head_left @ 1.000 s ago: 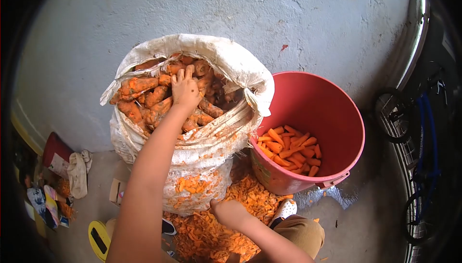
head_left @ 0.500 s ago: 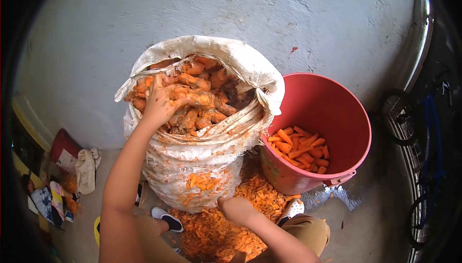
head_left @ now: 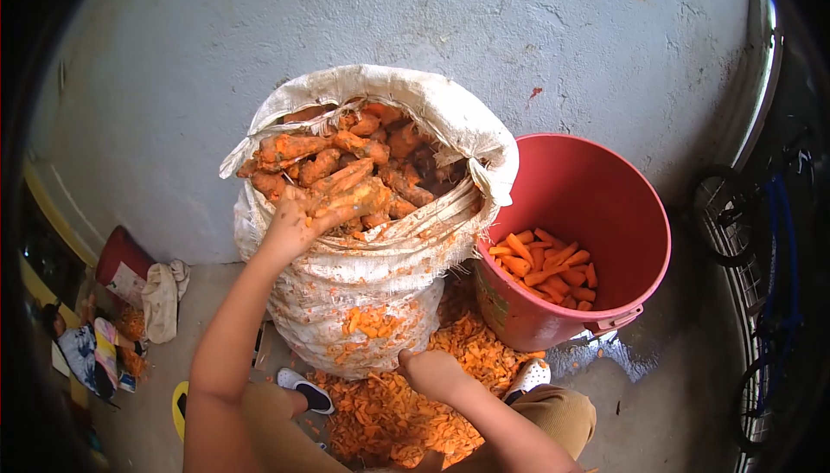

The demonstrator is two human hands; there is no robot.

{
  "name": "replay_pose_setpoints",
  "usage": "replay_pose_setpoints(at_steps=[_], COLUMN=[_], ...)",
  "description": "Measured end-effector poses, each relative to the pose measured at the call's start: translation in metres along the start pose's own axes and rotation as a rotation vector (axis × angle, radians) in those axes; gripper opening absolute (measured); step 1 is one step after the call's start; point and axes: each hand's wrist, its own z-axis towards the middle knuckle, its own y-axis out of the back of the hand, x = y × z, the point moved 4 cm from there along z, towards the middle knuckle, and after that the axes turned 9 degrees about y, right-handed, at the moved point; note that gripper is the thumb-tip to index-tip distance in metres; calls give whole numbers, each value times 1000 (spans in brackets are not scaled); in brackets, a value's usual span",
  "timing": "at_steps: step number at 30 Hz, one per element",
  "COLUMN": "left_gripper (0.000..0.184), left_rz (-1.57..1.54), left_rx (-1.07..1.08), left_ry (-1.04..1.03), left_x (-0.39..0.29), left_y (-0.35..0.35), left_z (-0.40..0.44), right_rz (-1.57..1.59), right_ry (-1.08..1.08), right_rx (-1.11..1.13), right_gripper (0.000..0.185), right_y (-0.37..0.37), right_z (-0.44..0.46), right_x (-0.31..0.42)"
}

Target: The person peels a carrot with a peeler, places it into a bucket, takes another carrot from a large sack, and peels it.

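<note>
My left hand [head_left: 294, 224] is at the front left of the open white sack [head_left: 363, 270], its fingers wrapped round a muddy carrot [head_left: 350, 201]. More unpeeled, dirt-covered carrots [head_left: 298, 146] fill the sack's mouth. Low in front of the sack, my right hand [head_left: 432, 373] is closed; whatever it may hold is hidden. Orange peelings [head_left: 398, 425] lie in a heap beneath it. To the right of the sack is a red bucket [head_left: 605, 214] with peeled carrots [head_left: 553, 267] at its bottom.
Behind the sack rises a pale blue wall [head_left: 415, 15]. A bicycle [head_left: 778, 239] stands at the far right. At the left are a dark red container [head_left: 124, 261], a whitish cloth [head_left: 162, 300] and a yellow object [head_left: 179, 408]. Wet floor [head_left: 605, 356] shows below the bucket.
My left hand has moved from the carrots in the sack to its front left edge and now grips a carrot. My right hand stays low and closed. The view has shifted slightly.
</note>
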Motion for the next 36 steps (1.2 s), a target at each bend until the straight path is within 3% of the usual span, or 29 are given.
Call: replay_pose_setpoints(at_steps=[1,6,9,16,19,22,25,28,31,34,35,36], left_gripper=[42,52,53,49,46,44,42,42,41,42,46,46], left_rz=[-68,155,320,572,713,790,585,108,-608,-837,-792,-541], left_rx=[33,266,164,3,-179,-136,8,287,494,513,423,189], left_ry=[32,47,-106,-162,-311,-398,-349,46,325,437,381,197], left_x=[-2,15,2,-17,-12,-18,-19,-1,12,14,14,8], left_y=[-2,-27,-32,-41,-48,-47,-45,-49,-59,-53,-50,-39], left_z=[-4,-14,-23,-30,-30,-32,-32,-23,-23,-27,-25,-24], right_rz=[-2,-26,-11,-21,-25,-26,-24,-23,-16,-17,-23,-28], right_ry=[5,26,24,17,29,45,62,57,44,42,42,42], right_rx=[-1,-1,-3,-32,-37,-42,-52,-47,-41,-50,-56,-61], right_gripper=[26,25,25,25,24,24,24,24,25,25,25,26], right_y=[0,-3,-2,2,1,4,4,3,4,6,6,7], right_z=[0,1,-1,-5,-5,-5,-5,-4,-4,-5,-6,-6], right_x=[0,1,1,1,2,5,5,6,4,3,2,2])
